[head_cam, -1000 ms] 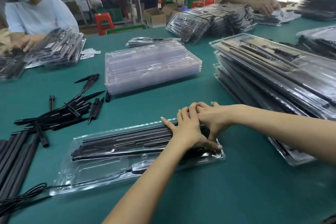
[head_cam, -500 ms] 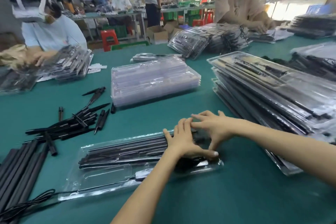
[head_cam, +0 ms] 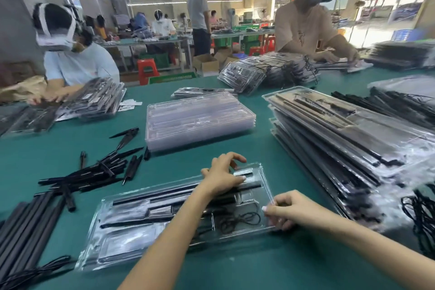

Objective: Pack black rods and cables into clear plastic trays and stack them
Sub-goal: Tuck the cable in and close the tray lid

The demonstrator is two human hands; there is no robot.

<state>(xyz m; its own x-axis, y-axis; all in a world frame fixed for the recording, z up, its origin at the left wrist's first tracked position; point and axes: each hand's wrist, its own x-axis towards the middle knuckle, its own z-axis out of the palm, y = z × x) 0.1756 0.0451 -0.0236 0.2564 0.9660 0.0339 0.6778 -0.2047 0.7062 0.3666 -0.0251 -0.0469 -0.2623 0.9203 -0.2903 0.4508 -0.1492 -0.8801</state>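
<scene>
Two hands worked one clear tray near the front of the green surface. Far left: long black tubes lay side by side, a cable trailing in front of them. Just right of those, loose black rods sat in a heap, well apart from the tray. The tray lay slanted on the surface, holding long rods in its upper slots and a coiled cable in a pocket at its right end. Left hand rested on the tray's far right end, fingers curled, fingertips touching a short dark piece in a top slot; whether it pinched that piece, can't tell. Right hand pinched the tray's near right corner between thumb and curled fingers. Behind the tray, a stack of empty trays stood mid-surface. To the right, a tall slumped stack of packed trays sat beside the right arm, more cables at its far right foot. Other workers packed at the surface's far side.
</scene>
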